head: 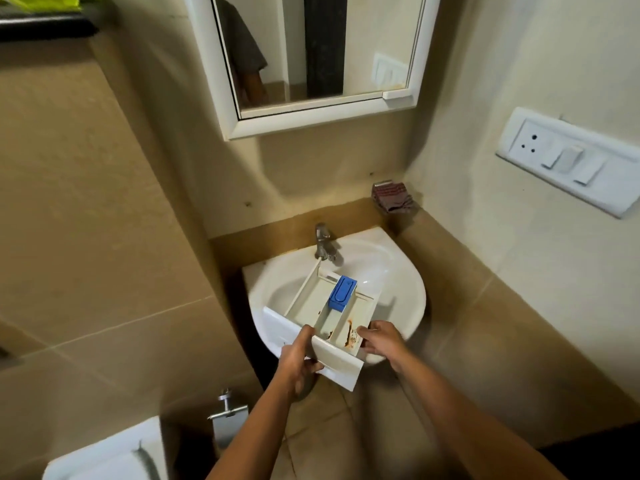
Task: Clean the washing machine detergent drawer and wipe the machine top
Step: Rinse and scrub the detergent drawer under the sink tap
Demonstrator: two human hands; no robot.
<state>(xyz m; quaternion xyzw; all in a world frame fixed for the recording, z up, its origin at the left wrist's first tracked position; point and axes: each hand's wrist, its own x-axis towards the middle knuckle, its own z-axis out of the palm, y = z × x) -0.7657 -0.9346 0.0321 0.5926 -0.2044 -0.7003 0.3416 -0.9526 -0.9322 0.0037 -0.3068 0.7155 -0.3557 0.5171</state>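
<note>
As drawer (308, 306) overhangs sink (410, 282), blue cap (343, 293) inside

The detergent drawer (309, 306) lies across the sink (414, 289).

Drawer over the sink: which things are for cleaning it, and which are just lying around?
For the job: detergent drawer, left hand, right hand, sink, tap.
Just lying about: mirror, switchboard, paper holder.

Left hand (298, 359) and right hand (381, 342) hold detergent drawer (322, 318) over sink (398, 271)
</note>
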